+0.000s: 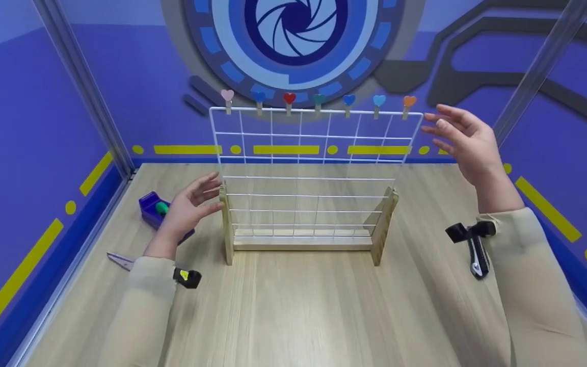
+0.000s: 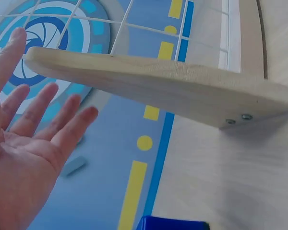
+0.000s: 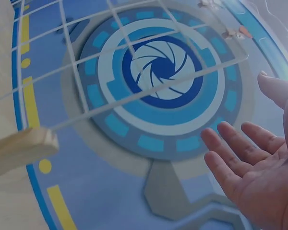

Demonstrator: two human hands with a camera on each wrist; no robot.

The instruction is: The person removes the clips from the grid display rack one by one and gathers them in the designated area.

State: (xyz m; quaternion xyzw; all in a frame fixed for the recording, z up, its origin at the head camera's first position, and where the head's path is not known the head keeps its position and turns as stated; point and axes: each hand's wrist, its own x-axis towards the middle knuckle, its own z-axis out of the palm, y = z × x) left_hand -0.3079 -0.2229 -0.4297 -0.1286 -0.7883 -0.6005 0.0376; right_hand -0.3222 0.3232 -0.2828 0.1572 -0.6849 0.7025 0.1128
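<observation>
A white wire grid (image 1: 314,136) stands upright in a wooden stand (image 1: 302,246), with several heart-topped clothespins (image 1: 289,100) in different colours clipped along its top wire. My left hand (image 1: 184,214) is beside the stand's left side post, fingers spread and loosely bent, holding nothing. The left wrist view shows that side post (image 2: 149,81) close to the thumb; whether they touch I cannot tell. Just outside the grid's top right corner is my right hand (image 1: 469,140), its fingers relaxed and apart. In the right wrist view the right palm (image 3: 264,187) holds nothing.
A purple tape dispenser-like holder (image 1: 151,208) with a green part lies behind the left hand. Near the left sleeve, a pale purple pointed blade (image 1: 120,260) is partly hidden. A black and silver tool (image 1: 478,260) is by the right sleeve. Blue panels (image 1: 13,127) enclose the table.
</observation>
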